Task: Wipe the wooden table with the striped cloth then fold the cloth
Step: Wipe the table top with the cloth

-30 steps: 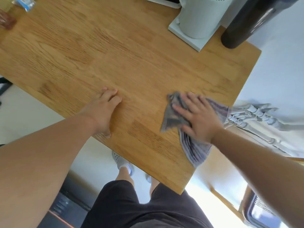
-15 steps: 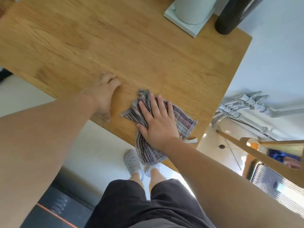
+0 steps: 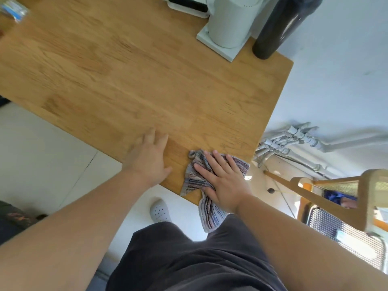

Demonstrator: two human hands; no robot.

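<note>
The striped cloth [image 3: 194, 181] lies bunched at the near right corner of the wooden table [image 3: 147, 85], and part of it hangs over the near edge. My right hand [image 3: 222, 181] lies flat on the cloth with its fingers spread, pressing it against the wood. My left hand [image 3: 149, 158] rests flat on the bare tabletop just left of the cloth, fingers apart, holding nothing.
A white appliance [image 3: 228, 19] on a white base and a dark bottle [image 3: 279, 26] stand at the table's far right corner. A blurred packet [image 3: 12, 9] lies at the far left. Wooden chair [image 3: 344, 192] and wall pipes [image 3: 294, 139] sit to the right of the table.
My right hand has slid the cloth along the near edge: first leftward, then back to the right corner. My left hand has stayed flat beside it.
</note>
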